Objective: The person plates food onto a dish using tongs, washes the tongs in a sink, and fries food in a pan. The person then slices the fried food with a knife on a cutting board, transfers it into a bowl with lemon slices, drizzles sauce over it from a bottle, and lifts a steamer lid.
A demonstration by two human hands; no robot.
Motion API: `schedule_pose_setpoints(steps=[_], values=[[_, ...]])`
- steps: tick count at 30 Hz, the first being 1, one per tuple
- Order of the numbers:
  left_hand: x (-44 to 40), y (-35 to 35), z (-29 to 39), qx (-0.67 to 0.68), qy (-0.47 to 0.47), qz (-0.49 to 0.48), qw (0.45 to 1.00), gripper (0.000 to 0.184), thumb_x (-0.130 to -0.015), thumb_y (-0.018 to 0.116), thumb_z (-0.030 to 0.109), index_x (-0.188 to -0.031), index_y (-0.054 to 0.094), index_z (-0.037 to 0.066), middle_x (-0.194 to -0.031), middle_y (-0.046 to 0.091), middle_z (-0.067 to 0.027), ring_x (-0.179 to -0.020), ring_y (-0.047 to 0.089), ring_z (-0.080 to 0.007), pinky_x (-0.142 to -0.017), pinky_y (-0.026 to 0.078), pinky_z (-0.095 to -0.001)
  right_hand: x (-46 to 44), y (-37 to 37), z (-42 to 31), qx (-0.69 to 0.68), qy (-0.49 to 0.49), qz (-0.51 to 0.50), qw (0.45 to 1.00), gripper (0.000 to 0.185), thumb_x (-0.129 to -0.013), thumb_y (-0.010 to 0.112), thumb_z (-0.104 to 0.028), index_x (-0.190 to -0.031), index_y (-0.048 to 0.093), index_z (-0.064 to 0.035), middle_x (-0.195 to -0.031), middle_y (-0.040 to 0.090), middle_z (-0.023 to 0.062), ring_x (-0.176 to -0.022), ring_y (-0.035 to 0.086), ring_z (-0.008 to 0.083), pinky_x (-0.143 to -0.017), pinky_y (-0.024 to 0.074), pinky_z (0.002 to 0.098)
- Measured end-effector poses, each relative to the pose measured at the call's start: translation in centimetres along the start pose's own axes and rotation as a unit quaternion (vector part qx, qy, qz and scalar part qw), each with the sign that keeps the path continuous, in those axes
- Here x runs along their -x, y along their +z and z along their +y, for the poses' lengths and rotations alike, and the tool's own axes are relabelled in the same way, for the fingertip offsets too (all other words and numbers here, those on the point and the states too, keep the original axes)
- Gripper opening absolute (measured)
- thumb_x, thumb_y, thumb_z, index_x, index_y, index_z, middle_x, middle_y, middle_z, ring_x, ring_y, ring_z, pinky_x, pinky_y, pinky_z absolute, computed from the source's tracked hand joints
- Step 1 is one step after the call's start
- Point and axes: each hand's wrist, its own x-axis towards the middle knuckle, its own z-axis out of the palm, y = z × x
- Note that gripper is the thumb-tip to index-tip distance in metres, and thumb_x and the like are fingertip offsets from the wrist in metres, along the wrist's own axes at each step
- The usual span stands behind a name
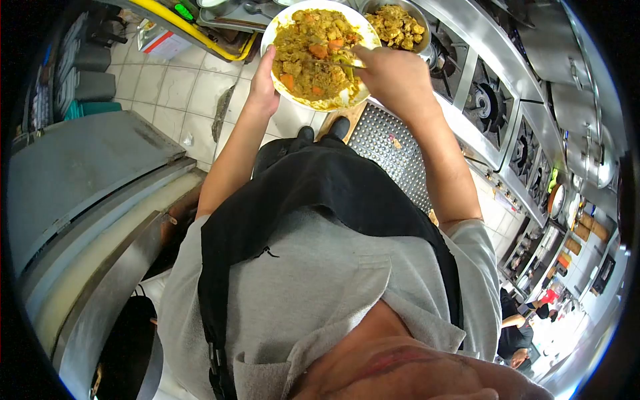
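My left hand (266,83) grips the left rim of a round white plate (306,103), held out in front of me near the top of the view. Chunky yellow-brown stew (317,57) with orange pieces covers most of the plate. Over the plate's right side, my right hand (393,77) is closed on the handle of a metal utensil (343,65), whose far end lies in the stew. Just beyond my right hand is a metal bowl (425,41) holding similar yellow-brown food (396,28).
Gas burners (490,103) run along the right, beside large metal pots (590,157). A yellow-edged cart (193,30) stands at the upper left, a grey cabinet (87,173) at the left. A studded metal mat (390,150) lies below. Another person (517,330) is at the lower right.
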Motion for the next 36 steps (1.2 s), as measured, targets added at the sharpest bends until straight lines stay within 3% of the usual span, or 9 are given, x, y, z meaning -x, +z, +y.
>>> schedule_pose_setpoints(steps=[3,7,13,15,19,20,24,30,36], values=[[0.7,-0.5,0.3,0.005,0.001,-0.007,1.000,0.060,-0.107,0.046,0.046,-0.149,0.044,0.003,-0.148,0.055,-0.0131,-0.134,0.055,-0.0258,-0.113,0.043,-0.0423,0.8,-1.9,0.2,-0.017,0.001,0.051,0.999,0.031,-0.091,0.068,-0.030,-0.120,0.070,-0.0200,-0.092,0.075,0.0103,-0.085,0.072,0.0322,-0.073,0.0567,0.0457],[0.6,-0.8,0.6,0.021,0.004,0.007,1.000,0.060,-0.108,0.046,0.045,-0.148,0.046,0.000,-0.145,0.057,-0.0119,-0.130,0.057,-0.0251,-0.112,0.044,-0.0400,2.0,-1.3,-2.6,-0.014,-0.017,0.005,1.000,0.030,-0.091,0.069,-0.030,-0.120,0.071,-0.0220,-0.086,0.073,0.0090,-0.082,0.072,0.0307,-0.071,0.0564,0.0446],[1.0,-1.0,0.7,0.028,-0.007,0.004,1.000,0.060,-0.108,0.045,0.045,-0.148,0.045,0.000,-0.146,0.056,-0.0127,-0.132,0.055,-0.0245,-0.112,0.043,-0.0392,1.8,2.0,-5.1,-0.013,-0.021,0.013,1.000,0.036,-0.091,0.068,-0.032,-0.125,0.068,-0.0186,-0.082,0.072,0.0110,-0.078,0.072,0.0316,-0.066,0.0543,0.0458],[0.5,-1.7,0.1,0.028,0.002,0.010,1.000,0.060,-0.108,0.045,0.045,-0.148,0.045,0.001,-0.146,0.056,-0.0128,-0.132,0.056,-0.0242,-0.112,0.043,-0.0389,1.8,2.8,-4.8,-0.038,-0.057,0.087,0.994,0.011,-0.089,0.065,-0.022,-0.095,0.068,-0.0127,-0.073,0.070,0.0102,-0.068,0.072,0.0295,-0.058,0.0548,0.0436],[1.0,-1.0,0.9,0.015,-0.004,0.018,1.000,0.058,-0.108,0.046,0.044,-0.148,0.046,0.001,-0.145,0.057,-0.0122,-0.130,0.057,-0.0236,-0.111,0.044,-0.0389,2.8,1.3,-2.0,-0.114,0.009,0.079,0.990,0.022,-0.092,0.067,-0.030,-0.111,0.073,-0.0216,-0.080,0.073,0.0094,-0.077,0.071,0.0316,-0.067,0.0554,0.0453],[1.1,-0.9,1.1,0.014,-0.002,0.015,1.000,0.058,-0.108,0.046,0.044,-0.148,0.046,0.001,-0.145,0.057,-0.0122,-0.130,0.057,-0.0236,-0.111,0.044,-0.0389,2.9,1.1,-1.2,-0.122,0.040,0.061,0.990,0.028,-0.091,0.071,-0.035,-0.116,0.076,-0.0222,-0.083,0.074,0.0079,-0.077,0.073,0.0278,-0.069,0.0555,0.0409],[0.5,-1.3,0.9,0.036,0.015,-0.007,0.999,0.059,-0.107,0.047,0.044,-0.148,0.046,0.002,-0.144,0.058,-0.0118,-0.130,0.057,-0.0231,-0.111,0.045,-0.0389,3.2,1.4,2.3,-0.180,0.159,0.036,0.970,0.044,-0.090,0.073,-0.041,-0.129,0.071,-0.0216,-0.093,0.076,0.0158,-0.085,0.073,0.0331,-0.079,0.0559,0.0406],[-0.3,-1.1,1.5,0.033,0.030,-0.029,0.999,0.059,-0.107,0.048,0.044,-0.147,0.046,0.001,-0.143,0.058,-0.0112,-0.130,0.057,-0.0231,-0.111,0.044,-0.0392,4.5,1.2,5.3,-0.192,0.203,0.070,0.958,0.044,-0.088,0.071,-0.047,-0.126,0.073,-0.0236,-0.089,0.076,0.0125,-0.088,0.073,0.0327,-0.080,0.0563,0.0434],[-0.8,-1.1,1.2,0.021,0.031,-0.025,0.999,0.057,-0.108,0.046,0.043,-0.147,0.046,0.001,-0.143,0.058,-0.0108,-0.130,0.057,-0.0226,-0.111,0.044,-0.0391,2.0,0.3,1.1,-0.190,0.170,0.027,0.967,0.043,-0.089,0.072,-0.043,-0.126,0.073,-0.0218,-0.091,0.076,0.0147,-0.084,0.073,0.0311,-0.078,0.0558,0.0399]])
